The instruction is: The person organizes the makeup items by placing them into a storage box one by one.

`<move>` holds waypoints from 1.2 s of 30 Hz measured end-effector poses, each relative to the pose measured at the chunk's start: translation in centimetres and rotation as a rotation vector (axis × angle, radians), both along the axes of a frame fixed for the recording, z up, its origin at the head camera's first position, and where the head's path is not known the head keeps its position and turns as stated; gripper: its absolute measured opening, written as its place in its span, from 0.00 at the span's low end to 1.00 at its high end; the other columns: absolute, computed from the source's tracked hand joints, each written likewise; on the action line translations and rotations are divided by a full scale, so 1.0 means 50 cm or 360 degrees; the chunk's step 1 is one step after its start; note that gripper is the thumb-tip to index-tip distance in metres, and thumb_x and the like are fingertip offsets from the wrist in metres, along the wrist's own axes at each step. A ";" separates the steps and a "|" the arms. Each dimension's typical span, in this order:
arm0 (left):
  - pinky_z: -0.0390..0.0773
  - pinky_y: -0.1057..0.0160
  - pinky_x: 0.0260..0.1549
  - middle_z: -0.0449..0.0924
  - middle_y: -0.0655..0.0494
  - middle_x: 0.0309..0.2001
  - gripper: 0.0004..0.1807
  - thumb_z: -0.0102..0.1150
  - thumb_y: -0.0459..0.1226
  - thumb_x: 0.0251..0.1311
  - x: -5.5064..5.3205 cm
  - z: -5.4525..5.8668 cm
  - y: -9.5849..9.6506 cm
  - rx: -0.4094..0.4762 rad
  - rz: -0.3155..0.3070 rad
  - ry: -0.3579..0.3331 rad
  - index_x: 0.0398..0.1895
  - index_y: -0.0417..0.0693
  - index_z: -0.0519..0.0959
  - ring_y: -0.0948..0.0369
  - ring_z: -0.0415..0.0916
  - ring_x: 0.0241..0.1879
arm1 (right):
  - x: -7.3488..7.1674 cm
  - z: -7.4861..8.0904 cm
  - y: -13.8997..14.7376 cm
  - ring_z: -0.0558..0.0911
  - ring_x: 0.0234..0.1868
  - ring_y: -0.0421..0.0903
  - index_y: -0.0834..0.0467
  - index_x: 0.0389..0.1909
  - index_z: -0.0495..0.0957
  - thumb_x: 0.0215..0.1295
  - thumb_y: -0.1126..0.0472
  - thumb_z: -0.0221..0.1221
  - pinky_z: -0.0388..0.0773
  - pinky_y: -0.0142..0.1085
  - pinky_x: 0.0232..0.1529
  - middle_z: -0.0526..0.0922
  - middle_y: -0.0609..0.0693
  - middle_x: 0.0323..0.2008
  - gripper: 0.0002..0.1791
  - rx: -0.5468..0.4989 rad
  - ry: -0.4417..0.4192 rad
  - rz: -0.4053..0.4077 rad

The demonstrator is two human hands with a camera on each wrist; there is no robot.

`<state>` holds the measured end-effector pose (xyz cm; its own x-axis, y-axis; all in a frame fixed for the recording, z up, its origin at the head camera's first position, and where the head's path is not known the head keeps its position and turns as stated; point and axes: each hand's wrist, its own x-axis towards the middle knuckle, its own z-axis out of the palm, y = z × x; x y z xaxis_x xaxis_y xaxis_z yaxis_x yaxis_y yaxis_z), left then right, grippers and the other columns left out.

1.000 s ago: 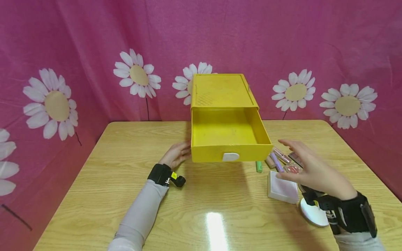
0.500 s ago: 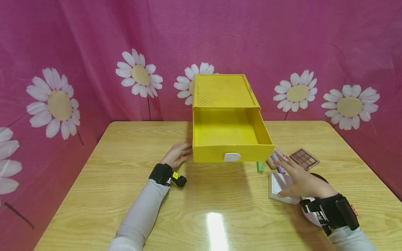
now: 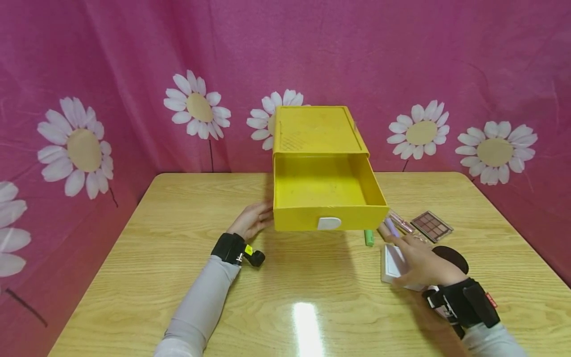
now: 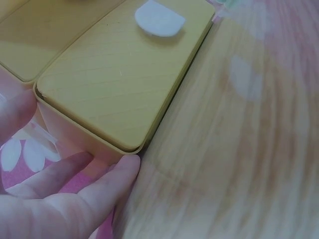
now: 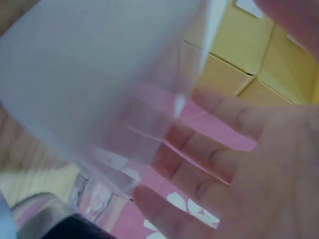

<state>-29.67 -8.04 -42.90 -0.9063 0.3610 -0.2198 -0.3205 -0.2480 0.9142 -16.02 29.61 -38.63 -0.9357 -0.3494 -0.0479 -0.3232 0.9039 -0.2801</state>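
Observation:
A yellow drawer unit (image 3: 319, 129) stands mid-table with its upper drawer (image 3: 332, 217) pulled out and bare inside. The lower drawer front (image 4: 119, 74) is shut in the left wrist view. My left hand (image 3: 252, 219) rests against the unit's left side, with fingertips (image 4: 127, 167) at its lower front edge. At the right, my right hand (image 3: 421, 260) reaches over a small white box (image 3: 394, 263). Its fingers are spread and nearly straight, with fingertips (image 5: 177, 134) right at the box's clear edge. The thumb is partly out of frame in the right wrist view.
Beside the box lie a green tube (image 3: 369, 238), a purple tube (image 3: 391, 227), a pink gloss tube (image 3: 401, 222) and an eyeshadow palette (image 3: 431, 226). A dark round item (image 3: 451, 258) sits near my right wrist. A pink daisy-printed curtain (image 3: 334, 49) hangs behind.
My right hand has moved down and left onto the white box, uncovering the palette behind it. The left hand and the drawer unit have stayed put.

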 end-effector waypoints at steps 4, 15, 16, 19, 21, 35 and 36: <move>0.62 0.52 0.61 0.58 0.39 0.65 0.23 0.39 0.35 0.70 -0.002 -0.002 -0.001 0.0017 -0.0020 0.0008 0.65 0.32 0.58 0.50 0.60 0.61 | -0.001 -0.007 -0.003 0.66 0.53 0.68 0.63 0.58 0.63 0.30 0.53 0.75 0.63 0.65 0.47 0.66 0.70 0.53 0.49 0.0010 -0.0018 -0.0005; 0.62 0.52 0.61 0.58 0.39 0.65 0.23 0.40 0.35 0.69 -0.002 0.001 -0.002 0.0020 0.0006 0.0000 0.64 0.32 0.59 0.50 0.61 0.61 | -0.006 -0.015 -0.010 0.67 0.53 0.66 0.65 0.59 0.60 0.31 0.57 0.73 0.66 0.63 0.47 0.66 0.70 0.53 0.50 0.0091 -0.0038 -0.0041; 0.62 0.52 0.61 0.58 0.39 0.65 0.23 0.40 0.35 0.69 -0.001 0.001 -0.002 0.0017 -0.0005 0.0008 0.64 0.31 0.59 0.50 0.60 0.61 | -0.006 -0.015 -0.010 0.67 0.53 0.66 0.65 0.58 0.60 0.31 0.57 0.73 0.66 0.63 0.47 0.66 0.70 0.53 0.50 0.0092 -0.0036 -0.0039; 0.62 0.52 0.61 0.56 0.39 0.66 0.24 0.39 0.35 0.70 -0.001 0.000 -0.002 0.0013 -0.0033 0.0025 0.65 0.31 0.57 0.49 0.58 0.62 | -0.007 -0.016 -0.010 0.67 0.53 0.66 0.65 0.58 0.60 0.32 0.56 0.74 0.66 0.62 0.48 0.67 0.69 0.52 0.49 0.0086 -0.0048 -0.0036; 0.62 0.52 0.61 0.56 0.39 0.66 0.24 0.38 0.34 0.70 -0.002 -0.001 -0.002 0.0016 -0.0037 0.0026 0.65 0.31 0.57 0.49 0.58 0.63 | -0.007 -0.016 -0.010 0.67 0.53 0.65 0.65 0.57 0.60 0.31 0.56 0.74 0.67 0.62 0.48 0.67 0.69 0.51 0.49 0.0077 -0.0054 -0.0032; 0.63 0.52 0.60 0.58 0.39 0.65 0.23 0.39 0.35 0.70 -0.004 -0.004 -0.002 0.0005 -0.0027 0.0021 0.65 0.33 0.58 0.50 0.61 0.61 | -0.009 -0.009 -0.009 0.71 0.46 0.58 0.65 0.56 0.62 0.30 0.52 0.74 0.67 0.58 0.46 0.72 0.65 0.47 0.49 0.0067 0.0079 0.0004; 0.63 0.52 0.60 0.58 0.39 0.65 0.23 0.39 0.35 0.70 -0.004 -0.004 -0.002 0.0004 -0.0028 0.0023 0.65 0.33 0.58 0.50 0.61 0.61 | -0.009 -0.004 -0.010 0.71 0.44 0.57 0.66 0.57 0.62 0.30 0.52 0.74 0.68 0.57 0.46 0.73 0.64 0.46 0.50 0.0060 0.0108 0.0022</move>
